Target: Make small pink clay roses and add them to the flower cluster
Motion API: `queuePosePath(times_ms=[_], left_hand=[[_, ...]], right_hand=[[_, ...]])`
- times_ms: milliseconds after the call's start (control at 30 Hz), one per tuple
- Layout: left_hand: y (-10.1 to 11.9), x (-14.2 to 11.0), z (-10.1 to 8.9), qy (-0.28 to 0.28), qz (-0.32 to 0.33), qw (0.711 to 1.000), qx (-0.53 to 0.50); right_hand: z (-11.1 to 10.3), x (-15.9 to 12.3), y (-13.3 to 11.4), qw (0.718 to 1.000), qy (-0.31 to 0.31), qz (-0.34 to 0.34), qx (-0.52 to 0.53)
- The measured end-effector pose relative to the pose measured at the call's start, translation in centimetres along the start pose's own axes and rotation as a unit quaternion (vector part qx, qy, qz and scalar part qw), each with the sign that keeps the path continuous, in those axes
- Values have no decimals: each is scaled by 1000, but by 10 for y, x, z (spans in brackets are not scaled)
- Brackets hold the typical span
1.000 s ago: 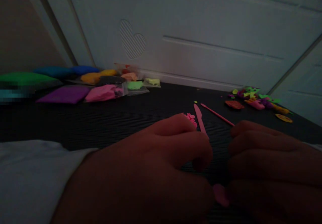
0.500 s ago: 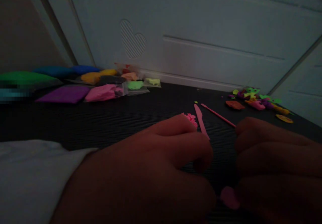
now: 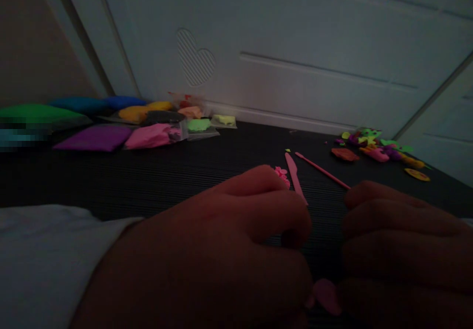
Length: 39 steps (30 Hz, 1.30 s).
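A flattened piece of pink clay [image 3: 327, 296] shows low in the view, between my two hands. My left hand [image 3: 236, 240] has its fingers curled, and its thumb side meets a small pink end of the clay. From the other side, the bent fingers of my right hand [image 3: 402, 245] close on the clay's right edge. Both sets of fingertips are partly hidden in the dim light. Just beyond my left knuckles is a cluster of small pink clay pieces [image 3: 283, 177], partly covered by the hand. Beside it lies a pink plastic knife [image 3: 294, 175].
A thin pink stick tool [image 3: 321, 168] lies near my right hand. Bags of coloured clay, including a purple one [image 3: 96, 138] and a pink one [image 3: 153, 136], line the back left. Several colourful clay shapes [image 3: 377, 150] sit at the back right, before a white panel [image 3: 281, 33].
The pink clay has shifted slightly left and down, with a small pink end now showing by my left thumb. My right hand has moved down a little.
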<state>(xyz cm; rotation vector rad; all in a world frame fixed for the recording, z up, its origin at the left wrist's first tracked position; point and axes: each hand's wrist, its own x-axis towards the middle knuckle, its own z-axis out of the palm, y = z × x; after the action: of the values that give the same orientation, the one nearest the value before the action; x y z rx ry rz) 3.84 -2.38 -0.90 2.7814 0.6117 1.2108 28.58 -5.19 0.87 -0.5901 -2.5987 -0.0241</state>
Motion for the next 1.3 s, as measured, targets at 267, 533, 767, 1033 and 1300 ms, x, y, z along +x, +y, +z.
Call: queuePosePath(times_ms=[267, 533, 767, 1033, 1300], left_hand=[[1, 4, -3, -25, 39, 999, 28], [-1, 5, -6, -52, 113, 992, -23], [2, 11, -6, -27, 56, 998, 2], [1, 7, -5, -58, 60, 996, -37], [3, 7, -1, -43, 50, 997, -50]], right_hand=[[4, -3, 2, 1000, 31, 4, 6], [3, 1, -1, 998, 16, 20, 58], [1, 3, 1, 997, -8, 32, 63], [-4, 5, 4, 999, -27, -11, 23], [-1, 3, 4, 999, 6, 17, 43]])
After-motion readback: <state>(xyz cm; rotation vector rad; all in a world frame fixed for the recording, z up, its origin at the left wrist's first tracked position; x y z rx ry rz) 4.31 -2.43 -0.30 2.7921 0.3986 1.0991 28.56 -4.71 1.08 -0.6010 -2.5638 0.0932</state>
